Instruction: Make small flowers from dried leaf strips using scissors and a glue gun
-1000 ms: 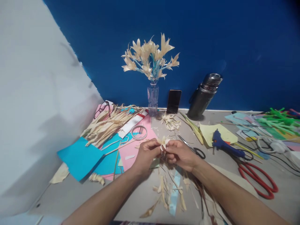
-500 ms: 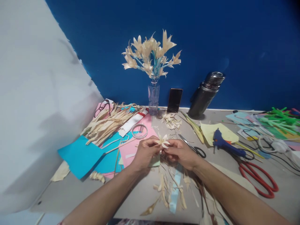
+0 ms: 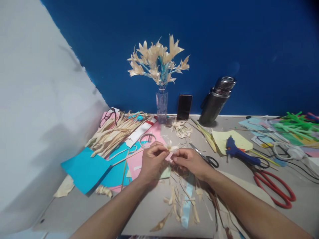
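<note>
A small cream flower (image 3: pixel 170 146), apparently made of dried husk, is held over the middle of the table. My left hand (image 3: pixel 155 160) pinches it at its base between thumb and fingers. Close by on the other side, my right hand (image 3: pixel 189 162) has its thumb and fingertips pressed together just beneath the petals; what lies between them is too small to make out. Below both hands, loose dried husk scraps (image 3: pixel 174 202) and a light blue strip (image 3: pixel 187 205) lie on the table. Small scissors (image 3: pixel 210 160) rest just beyond my right hand.
Similar flowers (image 3: pixel 159 56) stand in a clear bottle (image 3: pixel 162 106) by the wall, beside a phone (image 3: pixel 184 107) and a flask (image 3: pixel 215 103). Husk strips (image 3: pixel 117 131) and blue paper (image 3: pixel 86 169) lie left. A glue gun (image 3: pixel 240 152) and red-handled scissors (image 3: pixel 274 187) lie right.
The flower has tipped, so its petals now point more upward and to the right. My right hand's fingers have drawn slightly down from the petals. The view has shifted slightly.
</note>
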`<state>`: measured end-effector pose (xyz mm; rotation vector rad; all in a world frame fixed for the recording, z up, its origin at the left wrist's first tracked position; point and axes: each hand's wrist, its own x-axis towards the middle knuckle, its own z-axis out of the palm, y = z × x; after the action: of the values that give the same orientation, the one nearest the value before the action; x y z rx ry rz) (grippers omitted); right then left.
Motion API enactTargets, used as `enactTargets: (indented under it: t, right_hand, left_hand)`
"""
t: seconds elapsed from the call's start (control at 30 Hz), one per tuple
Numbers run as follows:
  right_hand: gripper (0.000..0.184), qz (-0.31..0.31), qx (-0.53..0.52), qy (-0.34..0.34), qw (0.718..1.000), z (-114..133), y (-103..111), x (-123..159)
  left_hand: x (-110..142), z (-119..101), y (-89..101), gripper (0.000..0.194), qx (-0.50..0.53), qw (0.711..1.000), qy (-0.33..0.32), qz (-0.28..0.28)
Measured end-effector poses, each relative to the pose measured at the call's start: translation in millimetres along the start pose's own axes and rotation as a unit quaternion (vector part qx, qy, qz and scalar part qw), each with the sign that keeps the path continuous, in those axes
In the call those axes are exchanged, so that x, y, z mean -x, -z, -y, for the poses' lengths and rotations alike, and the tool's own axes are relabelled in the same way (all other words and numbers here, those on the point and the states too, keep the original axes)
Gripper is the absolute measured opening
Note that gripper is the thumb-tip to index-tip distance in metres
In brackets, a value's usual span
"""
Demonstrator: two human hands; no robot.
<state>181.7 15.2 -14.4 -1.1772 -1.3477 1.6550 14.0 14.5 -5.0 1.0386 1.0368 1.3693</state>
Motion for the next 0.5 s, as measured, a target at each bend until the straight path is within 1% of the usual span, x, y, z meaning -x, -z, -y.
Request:
enactTargets:
  t: [0.1,0.23,0.37,0.5]
  right_hand:
    - [0.022,0.012,0.029,0.006,1.0,-0.2,1.0,0.4]
    - [0.017,0.012,0.051,0.008,0.999,5.0,0.0,2.3]
    - [0.017,0.016,0.06,0.01,0.998,7.7,-1.5,3.1]
    - [0.017,0.029,0.052,-0.01,0.998,7.7,-3.7,4.3]
  left_hand:
    - [-0.7,-1.4,-0.8,0.016,0.039,0.998,0.058,-0.004]
    - [-1.6,-3.5,-1.2,0.025,0.071,0.99,0.121,-0.016]
    - [-3.3,-4.4,-2.4,0.032,0.092,0.987,0.131,-0.02]
    - [-4.8,-3.2,-2.5,0.032,0.093,0.987,0.127,-0.021]
